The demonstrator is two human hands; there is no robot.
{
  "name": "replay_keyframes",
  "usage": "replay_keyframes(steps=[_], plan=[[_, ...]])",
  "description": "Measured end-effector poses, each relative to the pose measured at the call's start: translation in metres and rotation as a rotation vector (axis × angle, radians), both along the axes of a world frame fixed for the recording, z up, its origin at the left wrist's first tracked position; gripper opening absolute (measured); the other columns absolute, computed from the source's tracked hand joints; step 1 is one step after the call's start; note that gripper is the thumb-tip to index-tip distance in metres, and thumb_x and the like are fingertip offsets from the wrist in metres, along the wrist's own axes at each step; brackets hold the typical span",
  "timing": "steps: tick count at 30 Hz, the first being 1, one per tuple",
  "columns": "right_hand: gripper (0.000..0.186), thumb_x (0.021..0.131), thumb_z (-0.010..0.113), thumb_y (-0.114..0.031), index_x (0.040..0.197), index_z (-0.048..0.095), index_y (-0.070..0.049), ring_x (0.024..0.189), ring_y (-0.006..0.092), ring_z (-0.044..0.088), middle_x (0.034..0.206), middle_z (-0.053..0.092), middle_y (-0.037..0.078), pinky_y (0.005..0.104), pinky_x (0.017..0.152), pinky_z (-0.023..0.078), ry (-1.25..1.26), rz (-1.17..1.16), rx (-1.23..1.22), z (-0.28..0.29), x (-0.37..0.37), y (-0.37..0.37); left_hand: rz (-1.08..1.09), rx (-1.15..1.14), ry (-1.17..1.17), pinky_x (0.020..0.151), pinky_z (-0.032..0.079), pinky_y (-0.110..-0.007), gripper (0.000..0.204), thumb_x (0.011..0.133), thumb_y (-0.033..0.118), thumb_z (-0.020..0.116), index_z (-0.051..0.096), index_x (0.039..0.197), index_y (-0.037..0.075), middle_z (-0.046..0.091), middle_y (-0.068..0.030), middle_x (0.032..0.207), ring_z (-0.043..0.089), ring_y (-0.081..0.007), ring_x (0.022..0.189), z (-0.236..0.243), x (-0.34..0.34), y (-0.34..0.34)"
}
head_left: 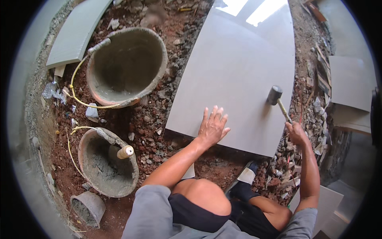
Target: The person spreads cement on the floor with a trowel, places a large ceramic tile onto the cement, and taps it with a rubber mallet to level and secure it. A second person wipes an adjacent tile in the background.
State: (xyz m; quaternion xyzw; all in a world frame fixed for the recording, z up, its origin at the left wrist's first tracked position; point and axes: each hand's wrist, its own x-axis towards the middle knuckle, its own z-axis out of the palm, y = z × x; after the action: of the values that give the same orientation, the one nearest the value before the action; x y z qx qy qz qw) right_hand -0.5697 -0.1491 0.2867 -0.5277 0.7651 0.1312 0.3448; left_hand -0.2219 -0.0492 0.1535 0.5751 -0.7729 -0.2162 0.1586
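In front of me lies a large, glossy light-grey floor tile, its near edge close to my knees. My left hand rests flat on the tile near that edge, fingers spread, holding nothing. At the tile's right side, my right hand is wrapped round the handle of a rubber mallet. The mallet's black head is over the tile's right part; I cannot tell whether it touches the surface.
Left of the tile stand a big mortar-caked bucket, a smaller bucket holding grey mortar and a wooden-handled tool, and a small tipped pail. Rubble and red soil surround them. More tiles lean at the right.
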Motion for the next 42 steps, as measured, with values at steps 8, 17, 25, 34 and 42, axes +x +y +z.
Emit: replay_keyframes(steps=[8, 17, 25, 34, 42], plan=[[0.039, 0.101, 0.047, -0.040, 0.089, 0.046, -0.003, 0.040, 0.0144, 0.046, 0.056, 0.044, 0.000, 0.0312, 0.034, 0.039, -0.044, -0.129, -0.097, -0.027, 0.029, 0.019, 0.063, 0.186, -0.055, 0.115, 0.007, -0.064, 0.077, 0.085, 0.047, 0.065, 0.037, 0.147, 0.011, 0.022, -0.0154, 0.158, 0.011, -0.0341, 0.148, -0.043, 0.006, -0.016], [0.042, 0.100, 0.047, -0.039, 0.094, 0.052, 0.002, 0.054, 0.0211, 0.055, 0.064, 0.052, 0.008, 0.0375, 0.052, 0.048, -0.131, -0.420, -0.406, -0.147, 0.063, 0.100, 0.050, 0.227, -0.096, 0.117, 0.006, -0.059, 0.096, 0.082, 0.061, 0.063, 0.026, 0.151, 0.006, 0.015, -0.0151, 0.160, 0.007, -0.0324, 0.149, -0.041, 0.017, -0.040], [0.038, 0.100, 0.052, -0.035, 0.100, 0.055, 0.003, 0.066, 0.0191, 0.051, 0.072, 0.052, 0.008, 0.0362, 0.062, 0.044, -0.287, -0.182, -0.505, -0.135, 0.118, 0.136, 0.178, 0.325, -0.221, 0.120, 0.000, -0.052, 0.129, 0.066, 0.074, 0.067, 0.011, 0.151, -0.005, 0.005, -0.0228, 0.160, -0.003, -0.0345, 0.149, -0.037, 0.025, -0.077], [0.023, 0.100, 0.054, -0.026, 0.099, 0.056, -0.003, 0.053, 0.0176, 0.051, 0.060, 0.049, 0.007, 0.0353, 0.051, 0.042, -0.354, 0.175, -0.556, -0.128, 0.138, 0.074, 0.190, 0.299, -0.218, 0.120, 0.002, -0.053, 0.133, 0.063, 0.075, 0.067, 0.008, 0.151, -0.007, 0.005, -0.0233, 0.160, -0.002, -0.0356, 0.149, -0.042, 0.025, -0.076], [0.021, 0.098, 0.057, -0.023, 0.092, 0.056, -0.004, 0.053, 0.0178, 0.051, 0.060, 0.052, 0.008, 0.0350, 0.052, 0.043, -0.334, 0.275, -0.533, -0.132, 0.129, 0.047, 0.188, 0.320, -0.226, 0.120, 0.003, -0.053, 0.132, 0.064, 0.074, 0.068, 0.009, 0.151, -0.006, 0.004, -0.0226, 0.160, -0.002, -0.0352, 0.149, -0.040, 0.024, -0.076]])
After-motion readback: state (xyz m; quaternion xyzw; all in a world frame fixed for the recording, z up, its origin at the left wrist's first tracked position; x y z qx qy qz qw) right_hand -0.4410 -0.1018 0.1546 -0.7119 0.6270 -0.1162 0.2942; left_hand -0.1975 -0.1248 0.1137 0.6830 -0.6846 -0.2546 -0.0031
